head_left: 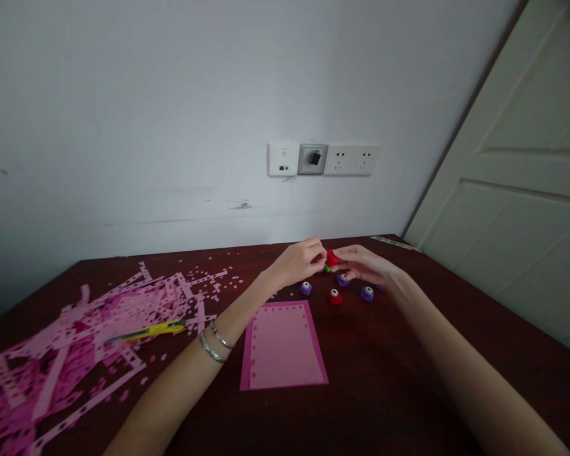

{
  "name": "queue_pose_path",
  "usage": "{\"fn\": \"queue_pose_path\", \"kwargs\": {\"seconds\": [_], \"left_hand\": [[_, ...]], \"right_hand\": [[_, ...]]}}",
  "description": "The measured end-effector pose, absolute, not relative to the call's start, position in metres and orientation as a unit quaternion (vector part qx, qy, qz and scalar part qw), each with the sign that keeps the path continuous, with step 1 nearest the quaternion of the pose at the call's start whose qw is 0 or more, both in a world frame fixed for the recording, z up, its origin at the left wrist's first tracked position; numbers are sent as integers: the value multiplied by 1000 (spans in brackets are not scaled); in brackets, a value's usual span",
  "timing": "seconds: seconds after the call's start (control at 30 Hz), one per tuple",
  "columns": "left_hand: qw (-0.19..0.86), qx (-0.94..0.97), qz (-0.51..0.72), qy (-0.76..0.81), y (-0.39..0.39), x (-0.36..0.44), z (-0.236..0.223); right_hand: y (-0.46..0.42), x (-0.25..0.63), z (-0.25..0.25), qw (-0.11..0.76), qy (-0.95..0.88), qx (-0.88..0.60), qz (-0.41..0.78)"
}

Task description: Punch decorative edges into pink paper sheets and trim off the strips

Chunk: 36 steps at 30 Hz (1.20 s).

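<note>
Near the far edge of the table, my right hand (365,265) pinches a small red craft punch (331,258) with a bit of green at its lower side. My left hand (306,259) is closed, its fingertips against the left side of that punch; what they pinch is hidden. Around the hands stand another red craft punch (335,297) and several purple ones, such as the purple craft punch (367,294) and one (306,289) below my left hand. Closer to me lies a light pink sheet (285,348) with punched marks along its top and left edges, over a darker pink sheet (245,373).
Pink punched paper strips (76,348) heap up on the left, with a yellow utility knife (159,329) on them and tiny cut-outs (213,288) scattered beside. A wall with sockets (351,159) rises behind the table (361,392); a pale strip (393,242) lies far right.
</note>
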<state>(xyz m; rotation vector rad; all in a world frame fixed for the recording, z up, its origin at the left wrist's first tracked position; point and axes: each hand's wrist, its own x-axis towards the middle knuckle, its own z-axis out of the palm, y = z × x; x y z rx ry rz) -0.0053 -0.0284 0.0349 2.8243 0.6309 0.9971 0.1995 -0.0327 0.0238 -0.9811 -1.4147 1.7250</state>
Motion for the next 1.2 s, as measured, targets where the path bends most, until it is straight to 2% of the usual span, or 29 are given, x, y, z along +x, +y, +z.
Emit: {"fn": "queue_pose_path", "kwargs": {"seconds": [0.13, 0.2, 0.37, 0.43, 0.5, 0.63, 0.77, 0.93, 1.2], "left_hand": [[80, 903, 352, 232, -18, -15, 42], [81, 891, 337, 294, -7, -34, 51], [-2, 764, 91, 638, 20, -107, 68], [-31, 725, 64, 685, 26, -127, 66], [-50, 713, 67, 696, 30, -134, 62], [6, 747, 87, 659, 34, -124, 56], [95, 845, 190, 491, 27, -97, 62], [168, 880, 312, 317, -5, -62, 75], [188, 904, 309, 228, -42, -34, 82]], "right_hand": [[-33, 203, 26, 345, -550, -407, 642], [-32, 210, 28, 331, -567, -444, 610], [-21, 237, 22, 246, -627, -605, 424], [-17, 243, 17, 211, -632, -643, 379], [-17, 244, 15, 186, -632, -644, 389], [-28, 235, 21, 203, -631, -534, 524], [-36, 225, 29, 250, -587, -427, 641], [-37, 213, 31, 289, -547, -374, 691], [-41, 202, 32, 301, -546, -322, 713]]}}
